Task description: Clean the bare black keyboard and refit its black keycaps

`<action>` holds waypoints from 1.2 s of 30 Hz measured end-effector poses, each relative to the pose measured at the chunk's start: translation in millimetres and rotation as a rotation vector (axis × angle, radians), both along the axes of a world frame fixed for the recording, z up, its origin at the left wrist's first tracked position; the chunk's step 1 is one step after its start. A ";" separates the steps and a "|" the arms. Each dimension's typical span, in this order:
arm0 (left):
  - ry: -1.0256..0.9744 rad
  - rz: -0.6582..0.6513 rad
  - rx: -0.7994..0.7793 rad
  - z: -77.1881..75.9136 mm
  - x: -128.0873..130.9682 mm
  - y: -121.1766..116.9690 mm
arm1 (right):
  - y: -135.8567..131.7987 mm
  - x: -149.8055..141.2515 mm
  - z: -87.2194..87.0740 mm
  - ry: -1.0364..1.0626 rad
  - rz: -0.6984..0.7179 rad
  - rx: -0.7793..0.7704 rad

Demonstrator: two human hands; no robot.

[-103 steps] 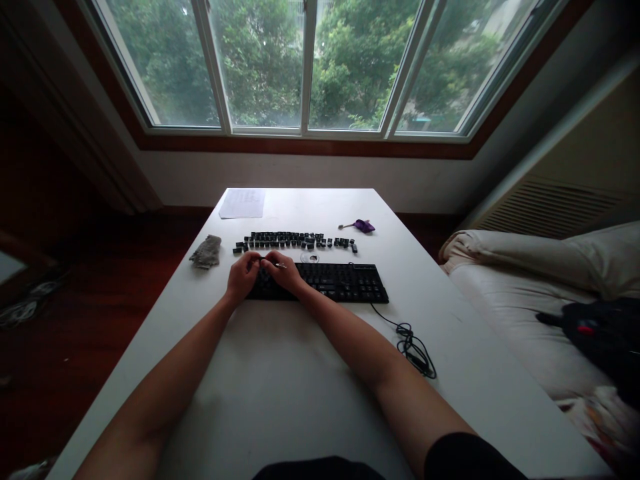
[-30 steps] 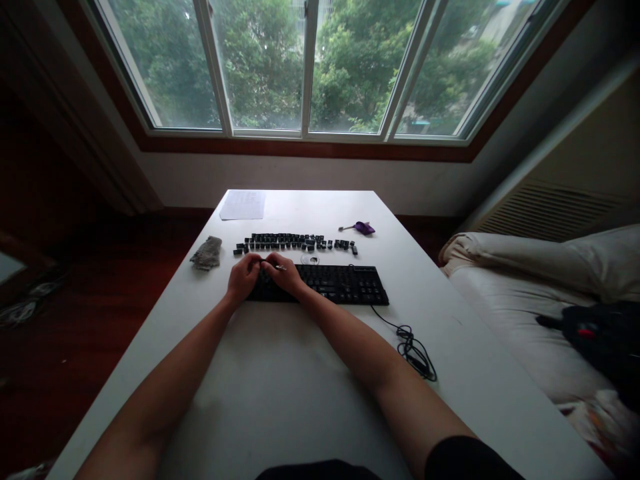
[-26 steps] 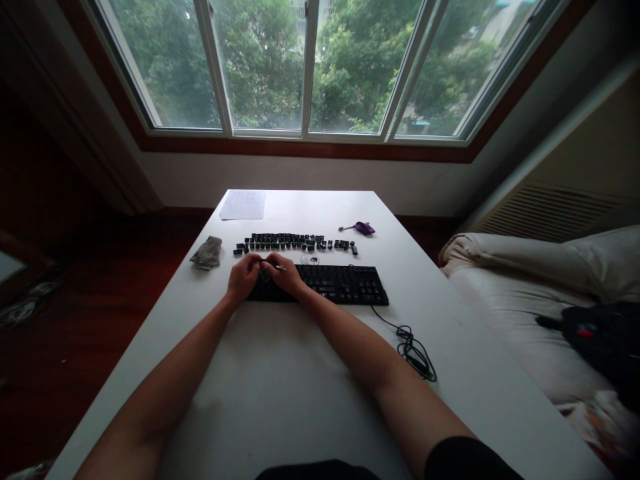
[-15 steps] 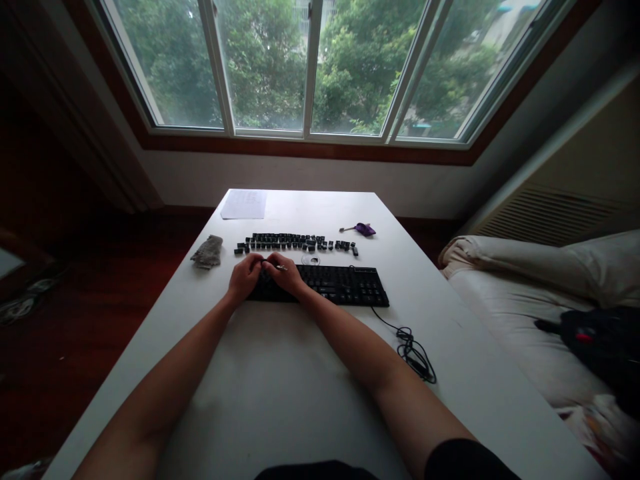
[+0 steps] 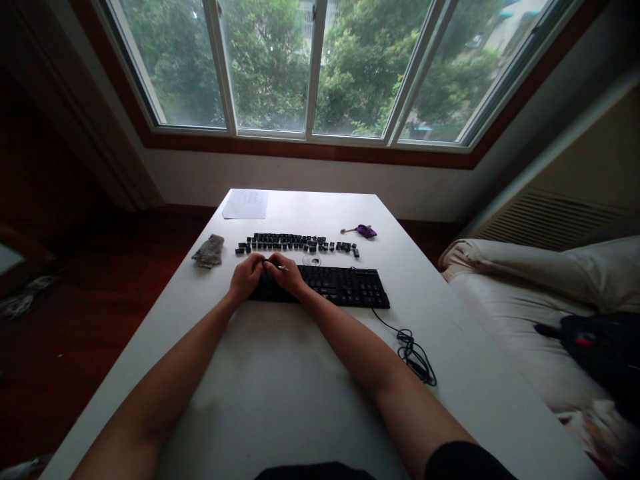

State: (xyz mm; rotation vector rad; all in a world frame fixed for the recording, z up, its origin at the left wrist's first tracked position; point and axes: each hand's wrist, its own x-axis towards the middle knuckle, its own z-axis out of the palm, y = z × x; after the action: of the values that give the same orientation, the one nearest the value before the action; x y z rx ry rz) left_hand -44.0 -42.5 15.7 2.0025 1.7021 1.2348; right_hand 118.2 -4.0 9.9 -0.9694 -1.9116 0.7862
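Observation:
A black keyboard [image 5: 345,285] lies across the white table, its left part under my hands. Over its left end, my left hand [image 5: 246,275] is closed, fingertips pinching a small dark piece [image 5: 267,261] that looks like a keycap. My right hand [image 5: 284,275] meets it there, fingers closed around a thin metallic tool [image 5: 283,268] whose end sticks out to the right; its exact kind is too small to tell. Behind the keyboard, several loose black keycaps [image 5: 287,239] stand in rows. A small clear round dish [image 5: 312,261] sits between them and the keyboard.
A crumpled grey cloth [image 5: 209,252] lies at the left edge of the white table [image 5: 280,387]. Farther back are a paper sheet [image 5: 246,204] and a brush beside a purple item [image 5: 367,231]. The coiled keyboard cable [image 5: 415,357] rests at right, near a sofa [image 5: 505,320].
The whole view has shifted very slightly. Both hands keep the same pose together over the keyboard's left end.

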 end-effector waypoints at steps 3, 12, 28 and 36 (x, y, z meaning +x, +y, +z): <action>-0.004 -0.001 -0.001 0.0 0.2 0.1 | 0.5 0.4 -0.5 -0.003 0.007 0.004; 0.009 -0.015 -0.006 0.6 -0.7 -0.8 | -1.2 0.6 1.0 0.007 0.017 0.010; 0.023 -0.033 -0.008 -3.5 -2.7 2.0 | 0.2 0.1 -0.7 0.009 0.018 -0.001; 0.022 -0.032 -0.023 -0.6 -1.8 0.3 | -2.6 0.2 3.7 -0.008 0.010 -0.017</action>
State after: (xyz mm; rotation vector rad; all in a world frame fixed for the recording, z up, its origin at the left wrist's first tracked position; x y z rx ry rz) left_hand -45.8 -42.2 15.1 2.0301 1.6793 1.1818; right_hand 118.5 -6.6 13.6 -0.9754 -1.9206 0.8067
